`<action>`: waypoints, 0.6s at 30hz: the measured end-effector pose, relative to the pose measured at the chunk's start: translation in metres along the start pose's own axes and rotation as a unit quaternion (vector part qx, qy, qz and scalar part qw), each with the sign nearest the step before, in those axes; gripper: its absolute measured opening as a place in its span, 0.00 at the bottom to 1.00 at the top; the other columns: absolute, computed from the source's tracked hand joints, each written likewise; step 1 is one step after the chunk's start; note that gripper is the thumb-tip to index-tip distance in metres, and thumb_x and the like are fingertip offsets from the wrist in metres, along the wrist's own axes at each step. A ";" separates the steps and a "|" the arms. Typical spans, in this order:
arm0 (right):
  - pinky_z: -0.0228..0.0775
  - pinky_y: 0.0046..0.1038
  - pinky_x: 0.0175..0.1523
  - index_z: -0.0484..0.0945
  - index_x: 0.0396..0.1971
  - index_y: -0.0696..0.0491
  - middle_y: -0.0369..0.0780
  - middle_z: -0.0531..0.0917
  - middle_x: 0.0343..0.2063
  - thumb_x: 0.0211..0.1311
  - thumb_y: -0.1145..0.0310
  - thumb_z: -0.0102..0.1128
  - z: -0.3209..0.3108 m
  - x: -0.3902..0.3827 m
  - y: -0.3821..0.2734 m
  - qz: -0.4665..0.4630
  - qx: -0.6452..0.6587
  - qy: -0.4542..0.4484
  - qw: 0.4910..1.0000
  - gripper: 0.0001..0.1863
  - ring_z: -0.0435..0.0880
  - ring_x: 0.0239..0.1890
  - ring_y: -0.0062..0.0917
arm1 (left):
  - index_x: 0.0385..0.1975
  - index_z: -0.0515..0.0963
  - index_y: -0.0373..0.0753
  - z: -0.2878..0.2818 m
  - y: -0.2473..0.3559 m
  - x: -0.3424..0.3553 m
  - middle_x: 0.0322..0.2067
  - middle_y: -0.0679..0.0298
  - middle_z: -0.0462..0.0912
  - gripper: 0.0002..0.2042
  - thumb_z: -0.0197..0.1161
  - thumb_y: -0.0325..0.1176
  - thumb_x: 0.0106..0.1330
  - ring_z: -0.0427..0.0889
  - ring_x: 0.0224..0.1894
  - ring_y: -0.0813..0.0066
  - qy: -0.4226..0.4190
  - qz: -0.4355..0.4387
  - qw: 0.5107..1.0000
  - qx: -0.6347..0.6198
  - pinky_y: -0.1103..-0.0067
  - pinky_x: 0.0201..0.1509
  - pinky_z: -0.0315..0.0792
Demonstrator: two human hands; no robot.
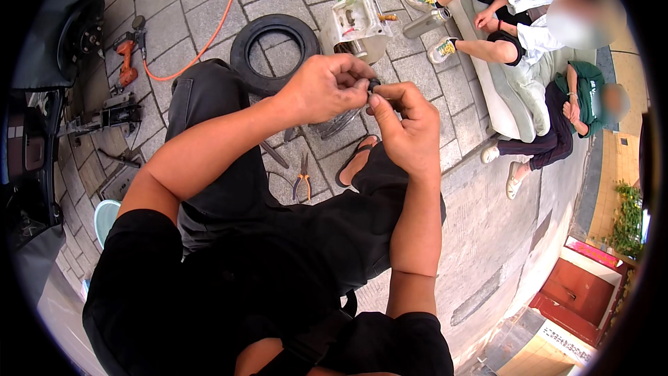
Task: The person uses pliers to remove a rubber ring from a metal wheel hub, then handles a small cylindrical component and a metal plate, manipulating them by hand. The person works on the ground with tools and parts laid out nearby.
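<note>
My left hand (pixel 327 90) and my right hand (pixel 410 129) meet above my knees, thumbs and fingers pinched close together. Between the fingertips is a small dark piece (pixel 374 86), mostly covered, so its kind is unclear. Beyond my left hand a black tire (pixel 240 54) lies flat on the paving. Partly hidden under my hands is a greyish, shiny object (pixel 341 126). Pliers with orange and blue handles (pixel 303 185) rest on the ground between my legs, beside a dark bar (pixel 275 154).
A cut-open white plastic container (pixel 381 40) holds small items beyond the tire. Leftward are an orange power tool (pixel 126 63), an orange hose (pixel 226 17), a floor jack (pixel 104 118) and a vehicle. Two people sit on a pale sofa (pixel 480 87) at right, near a metal cylinder (pixel 426 23).
</note>
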State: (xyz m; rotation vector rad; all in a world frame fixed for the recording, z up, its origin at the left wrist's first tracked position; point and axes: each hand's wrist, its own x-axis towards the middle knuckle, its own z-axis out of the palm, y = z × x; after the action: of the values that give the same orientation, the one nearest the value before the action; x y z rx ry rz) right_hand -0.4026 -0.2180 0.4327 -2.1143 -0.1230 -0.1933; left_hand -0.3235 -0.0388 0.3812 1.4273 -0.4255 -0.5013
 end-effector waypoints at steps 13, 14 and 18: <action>0.77 0.22 0.38 0.80 0.43 0.62 0.41 0.88 0.33 0.72 0.76 0.66 0.019 0.006 0.002 0.090 0.327 0.075 0.938 0.07 0.86 0.32 0.20 | 0.52 0.79 0.24 -0.001 -0.002 0.003 0.37 0.64 0.86 0.16 0.68 0.25 0.68 0.84 0.39 0.85 0.029 0.008 0.991 -0.131 0.83 0.44 0.80; 0.77 0.22 0.38 0.80 0.43 0.62 0.42 0.88 0.34 0.72 0.75 0.66 0.020 0.007 0.001 0.098 0.349 0.076 0.929 0.07 0.86 0.31 0.21 | 0.52 0.79 0.24 -0.002 -0.002 0.003 0.37 0.65 0.86 0.16 0.68 0.25 0.67 0.83 0.39 0.85 0.031 0.005 0.990 -0.139 0.83 0.44 0.80; 0.78 0.25 0.36 0.80 0.44 0.62 0.44 0.88 0.35 0.73 0.73 0.65 0.026 0.010 0.006 0.128 0.448 0.079 0.881 0.08 0.86 0.29 0.25 | 0.52 0.78 0.24 -0.006 0.003 0.002 0.41 0.62 0.86 0.14 0.65 0.22 0.69 0.85 0.44 0.80 0.027 -0.010 0.991 -0.132 0.81 0.50 0.81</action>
State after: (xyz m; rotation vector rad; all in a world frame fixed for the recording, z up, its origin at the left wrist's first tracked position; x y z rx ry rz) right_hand -0.3894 -0.1984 0.4163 -1.1614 0.1482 -0.1142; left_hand -0.3180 -0.0347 0.3835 1.1875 -0.2891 -0.5131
